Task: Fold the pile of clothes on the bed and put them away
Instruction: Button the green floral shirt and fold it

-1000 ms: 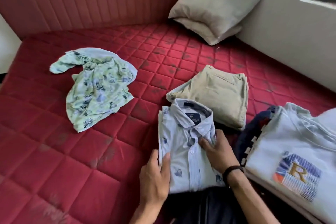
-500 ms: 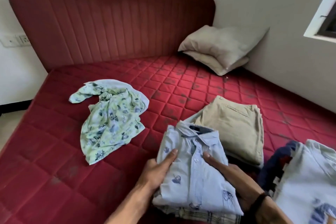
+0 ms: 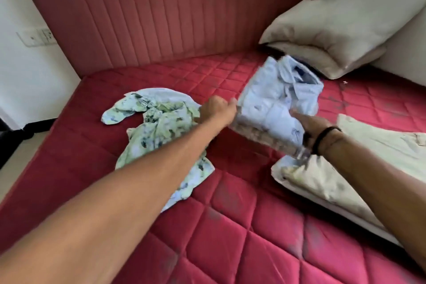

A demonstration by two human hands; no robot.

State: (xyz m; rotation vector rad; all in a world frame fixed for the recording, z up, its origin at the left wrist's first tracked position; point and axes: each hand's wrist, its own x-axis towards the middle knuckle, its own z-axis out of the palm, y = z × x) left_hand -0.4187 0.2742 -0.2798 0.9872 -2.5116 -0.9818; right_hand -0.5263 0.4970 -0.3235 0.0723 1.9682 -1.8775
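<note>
Fingers: both sets curled tight on a folded stack, one hand per side
Left hand (image 3: pixel 216 109): grips the stack's left edge
Right hand (image 3: pixel 310 125): holds the right/bottom side, thumb on top, black band at wrist
Blue shirt (image 3: pixel 279 97): top of stack, folded, collar facing away, blurry; lifted above the mattress (image 3: pixel 230 226)
Under it: checked fabric, prob another shirt
Floral shirt (image 3: pixel 159 127): crumpled, unfolded, left of stack
Beige trousers (image 3: pixel 373 147): folded, on the right w/ some white fabric

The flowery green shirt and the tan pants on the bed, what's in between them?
In the head view, bare red mattress lies between the crumpled flowery shirt and the folded tan pants. Above that gap, both hands hold up a folded blue shirt.
</note>
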